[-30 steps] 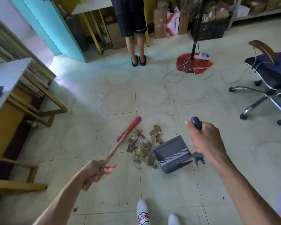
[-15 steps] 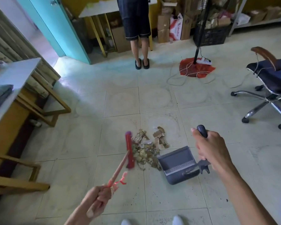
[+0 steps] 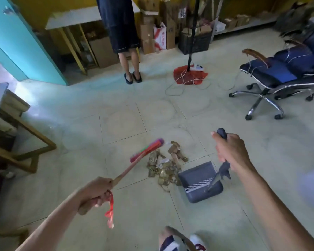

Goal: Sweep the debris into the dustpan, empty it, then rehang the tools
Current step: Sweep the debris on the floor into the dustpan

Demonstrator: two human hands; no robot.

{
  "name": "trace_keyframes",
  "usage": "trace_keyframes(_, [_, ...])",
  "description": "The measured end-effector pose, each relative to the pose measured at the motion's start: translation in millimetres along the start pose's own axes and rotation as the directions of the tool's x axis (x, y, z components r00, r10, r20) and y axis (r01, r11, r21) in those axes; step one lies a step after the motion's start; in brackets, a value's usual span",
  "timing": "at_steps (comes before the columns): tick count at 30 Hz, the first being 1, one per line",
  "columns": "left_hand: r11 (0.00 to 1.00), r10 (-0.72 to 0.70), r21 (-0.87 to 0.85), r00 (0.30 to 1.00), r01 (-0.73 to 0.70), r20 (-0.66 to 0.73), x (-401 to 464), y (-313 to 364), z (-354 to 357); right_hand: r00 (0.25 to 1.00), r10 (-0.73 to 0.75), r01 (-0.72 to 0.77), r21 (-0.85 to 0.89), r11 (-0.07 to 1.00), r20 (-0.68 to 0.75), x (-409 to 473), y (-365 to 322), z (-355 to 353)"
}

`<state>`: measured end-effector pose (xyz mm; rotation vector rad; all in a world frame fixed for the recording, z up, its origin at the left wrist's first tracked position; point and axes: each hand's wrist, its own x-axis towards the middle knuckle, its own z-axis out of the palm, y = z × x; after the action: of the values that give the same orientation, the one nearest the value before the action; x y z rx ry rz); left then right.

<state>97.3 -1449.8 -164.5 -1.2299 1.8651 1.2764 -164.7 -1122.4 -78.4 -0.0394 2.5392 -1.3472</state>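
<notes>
A pile of brown debris lies on the pale tiled floor. Just right of it rests a dark grey dustpan, mouth facing the pile. My right hand grips the dustpan's long upright handle. My left hand holds the wooden handle of a broom with a red ribbon hanging from the end. The broom's red, green and purple head is blurred, lifted at the pile's left far side.
A person stands at the far wall by a table and cardboard boxes. A blue office chair is at the right. A stand on a red base with loose cables sits beyond the pile. Wooden furniture lines the left.
The broom head swung from upright at the pile's left edge up and away to the far left side. The dustpan and my right hand stayed beside the pile.
</notes>
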Motion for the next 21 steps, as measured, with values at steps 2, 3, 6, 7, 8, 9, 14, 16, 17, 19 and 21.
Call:
trace_keyframes(2, [0.991,0.072,0.114,0.997,-0.071,-0.002,6,25,-23,0.999,0.033,-0.034,-0.009,0.999,-0.019,-12,-6,12])
trace_keyframes(3, [0.977,0.111,0.183,0.994,-0.112,0.015,10,36,-35,0.999,0.047,-0.047,-0.014,0.999,-0.024,-17,-10,17])
trace_keyframes(6, [0.936,0.187,0.275,0.972,-0.22,0.139,39,59,-78,0.995,0.093,-0.093,0.0,0.996,-0.035,-30,-20,36])
trace_keyframes(7, [0.93,0.207,0.271,0.963,-0.249,0.173,50,68,-93,0.993,0.112,-0.112,0.001,0.994,-0.05,-35,-22,43])
trace_keyframes(8, [0.918,0.23,0.28,0.953,-0.28,0.199,63,73,-106,0.99,0.129,-0.129,0.003,0.992,-0.065,-38,-23,52])
trace_keyframes(9, [0.896,0.252,0.317,0.943,-0.313,0.22,77,78,-115,0.986,0.143,-0.142,0.008,0.99,-0.081,-41,-22,61])
trace_keyframes(14, [0.567,0.339,0.683,0.887,-0.459,0.315,126,102,-124,0.956,0.277,-0.275,0.041,0.961,-0.097,-43,-33,107])
trace_keyframes(16, [0.476,0.374,0.733,0.867,-0.485,0.33,146,120,-119,0.946,0.303,-0.299,0.049,0.953,-0.116,-48,-37,126])
trace_keyframes(17, [0.425,0.376,0.755,0.856,-0.499,0.354,158,129,-117,0.941,0.311,-0.308,0.045,0.95,-0.132,-51,-38,134])
trace_keyframes(19, [0.431,0.337,0.755,0.864,-0.494,0.374,182,140,-113,0.924,0.35,-0.346,0.049,0.937,-0.154,-54,-40,147])
trace_keyframes(21, [0.491,0.249,0.742,0.89,-0.456,0.382,201,141,-113,0.904,0.399,-0.393,0.071,0.917,-0.151,-60,-41,155])
